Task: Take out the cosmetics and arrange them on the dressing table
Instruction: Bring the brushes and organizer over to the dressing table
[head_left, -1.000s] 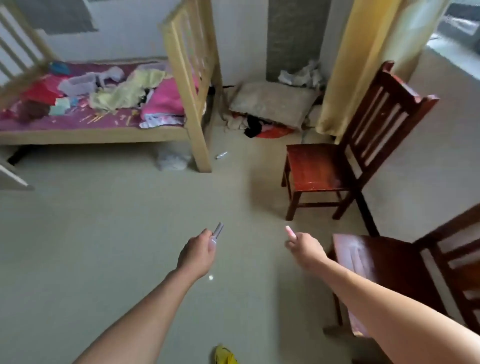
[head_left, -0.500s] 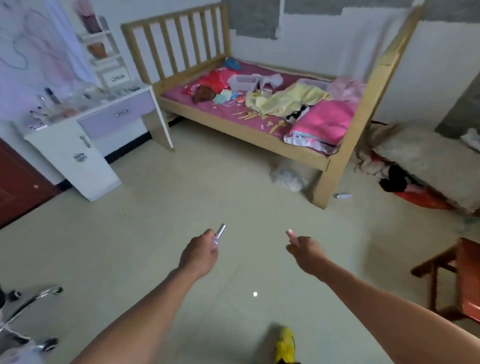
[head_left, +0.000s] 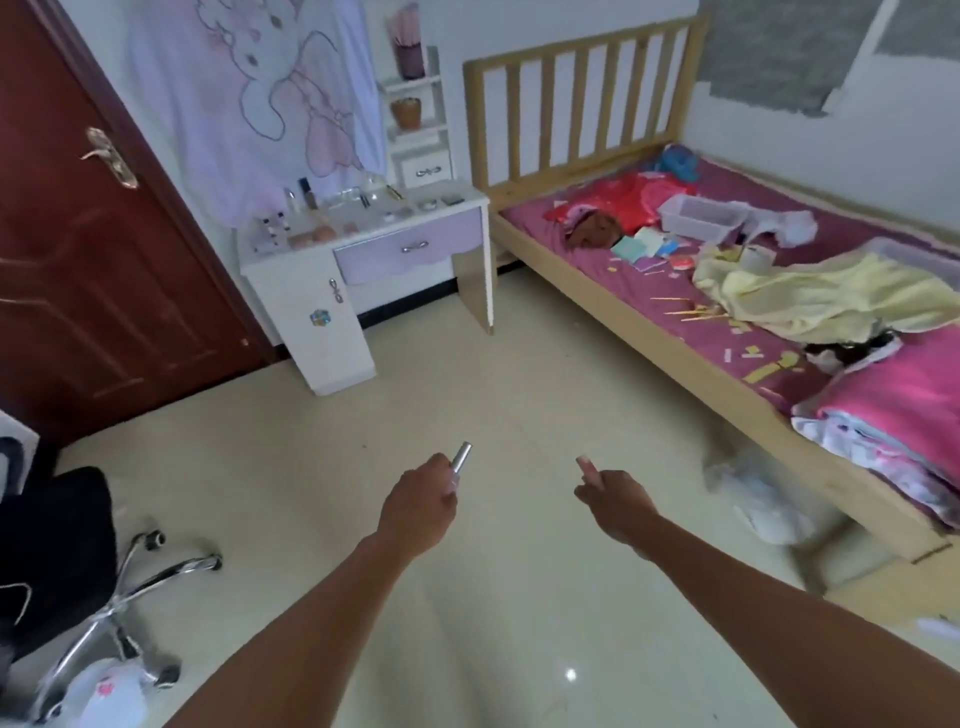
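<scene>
1. Silver tube (head_left: 460, 458): your left hand (head_left: 418, 506) grips it, fingers curled round the lower end, with the cap end poking up and forward.
2. Pink tube (head_left: 587, 464): your right hand (head_left: 615, 501) pinches it, and only the tip shows above the fingers (which kind of cosmetic, cannot tell).
3. Both tubes are in the air over the floor (head_left: 519, 395), well apart from the table (head_left: 291, 291).
4. Change: half a second ago the table sat at the far left of view. Now it lies ahead, between door (head_left: 104, 260) and bed (head_left: 597, 291). Your grips are unchanged.
5. Reading: you have turned to face the table. This is the carry step, and nothing from these hands is placed yet.
6. The tabletop already carries bottles (head_left: 306, 197), mostly left and back, so the front right looks the likelier spot.
7. The chair (head_left: 57, 561) stands lower left, beside your line.
</scene>
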